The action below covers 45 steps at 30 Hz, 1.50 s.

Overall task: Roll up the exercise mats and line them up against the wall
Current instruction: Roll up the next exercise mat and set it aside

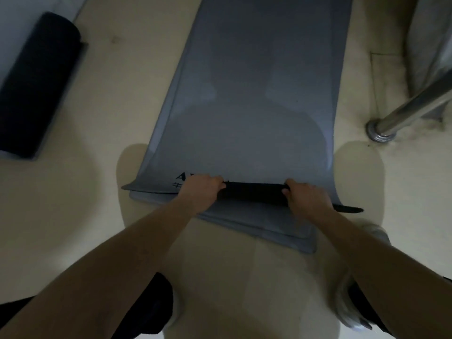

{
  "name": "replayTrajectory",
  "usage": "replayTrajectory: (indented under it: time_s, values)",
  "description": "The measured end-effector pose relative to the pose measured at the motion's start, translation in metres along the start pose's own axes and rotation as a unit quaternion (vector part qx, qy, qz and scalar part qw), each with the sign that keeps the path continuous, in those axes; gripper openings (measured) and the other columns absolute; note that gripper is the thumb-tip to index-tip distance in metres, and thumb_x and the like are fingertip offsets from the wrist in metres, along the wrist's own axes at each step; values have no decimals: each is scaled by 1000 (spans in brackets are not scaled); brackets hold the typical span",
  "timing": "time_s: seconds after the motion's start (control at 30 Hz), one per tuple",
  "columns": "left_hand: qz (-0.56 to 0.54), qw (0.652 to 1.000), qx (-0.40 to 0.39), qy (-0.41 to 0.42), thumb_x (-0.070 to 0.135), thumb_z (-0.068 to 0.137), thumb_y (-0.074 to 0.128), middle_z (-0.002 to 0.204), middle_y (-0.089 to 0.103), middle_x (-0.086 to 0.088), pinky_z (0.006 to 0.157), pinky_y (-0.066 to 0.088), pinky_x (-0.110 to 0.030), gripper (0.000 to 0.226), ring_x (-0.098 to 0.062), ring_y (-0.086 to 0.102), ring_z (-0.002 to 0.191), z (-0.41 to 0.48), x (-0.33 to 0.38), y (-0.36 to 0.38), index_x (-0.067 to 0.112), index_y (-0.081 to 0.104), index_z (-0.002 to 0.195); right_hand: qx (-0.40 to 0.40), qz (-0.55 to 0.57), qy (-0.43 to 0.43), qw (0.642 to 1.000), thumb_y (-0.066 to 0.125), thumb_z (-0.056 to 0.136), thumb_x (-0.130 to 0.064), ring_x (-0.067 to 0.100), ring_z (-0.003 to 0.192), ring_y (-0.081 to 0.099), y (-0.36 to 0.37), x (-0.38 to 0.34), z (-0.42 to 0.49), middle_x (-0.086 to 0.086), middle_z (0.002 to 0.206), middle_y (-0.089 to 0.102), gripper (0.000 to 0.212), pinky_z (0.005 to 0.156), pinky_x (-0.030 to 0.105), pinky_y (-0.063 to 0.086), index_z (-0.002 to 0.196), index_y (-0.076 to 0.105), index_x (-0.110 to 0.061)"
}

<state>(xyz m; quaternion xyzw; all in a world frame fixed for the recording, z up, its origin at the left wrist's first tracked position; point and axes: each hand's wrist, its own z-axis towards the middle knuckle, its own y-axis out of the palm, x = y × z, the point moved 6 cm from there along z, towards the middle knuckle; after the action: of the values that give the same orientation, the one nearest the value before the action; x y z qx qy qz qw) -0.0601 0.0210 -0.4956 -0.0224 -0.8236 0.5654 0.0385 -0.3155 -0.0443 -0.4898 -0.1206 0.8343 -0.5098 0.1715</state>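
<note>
Grey mat (pixel 247 94): lay flat on the floor (pixel 117 99), only its near end turned into a thin black roll (pixel 254 192).
Fingers: left hand (pixel 203 189) and right hand (pixel 305 195) were closed around the roll.
Risk: uneven pushing could skew the roll, because a second mat (pixel 276 226) lay loose under it.

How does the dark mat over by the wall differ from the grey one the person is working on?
The dark mat is fully rolled into a thick cylinder; the grey mat lies almost entirely flat, only its near end curled. The dark mat lies untouched at the left by the wall; the grey mat is in the middle of the floor, gripped by the left hand and right hand. Both rest on the same pale floor.
</note>
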Motion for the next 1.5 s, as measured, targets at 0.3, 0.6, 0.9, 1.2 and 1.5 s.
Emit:
replayTrajectory:
  time_s: [0.3, 0.6, 0.9, 1.2, 1.5]
  values:
    - [8, 994, 93, -62, 42, 98, 55, 93, 69, -8, 86, 31, -41, 30, -30, 60, 87, 48, -4, 25, 19, 74, 99, 179, -114, -35, 977, 76, 76, -20, 38, 102, 54, 39, -24, -13, 17, 122, 59, 60, 95, 52, 37, 132, 61, -9]
    - [-31, 952, 285, -107, 46, 81, 78, 90, 58, -10, 71, 35, -40, 36, -29, 47, 84, 18, -7, 52, 14, 60, 79, 18, -162, -16, 987, 68, 81, -64, 44, 120, 50, 100, -21, 24, 22, 128, 56, 91, 111, 62, 33, 141, 49, 1]
    - [-11, 990, 134, -52, 47, 81, 74, 150, 43, -20, 111, 33, -61, 70, -43, 37, 138, -18, -37, 102, 24, 53, 144, 62, -114, -56, 990, 39, 91, -65, 40, 98, 65, 103, -17, 30, 22, 105, 67, 78, 101, 58, 47, 120, 63, 2]
    - [-84, 994, 37, -55, 70, 93, 35, 83, 66, -7, 60, 44, -32, 66, -27, 63, 74, 30, -74, 55, 12, 65, 99, -30, -39, -42, 998, 23, 96, -74, 27, 82, 62, 37, -1, 73, 6, 89, 65, 65, 72, 37, 48, 93, 61, -21]
    - [-41, 975, -127, -176, 76, 92, 29, 112, 66, -11, 101, 40, -49, 68, -31, 59, 103, 95, -80, 47, 21, 63, 113, 87, -95, 20, 991, 32, 100, -61, 34, 104, 60, 23, -4, 82, 12, 113, 64, 59, 98, 47, 42, 124, 60, -16]
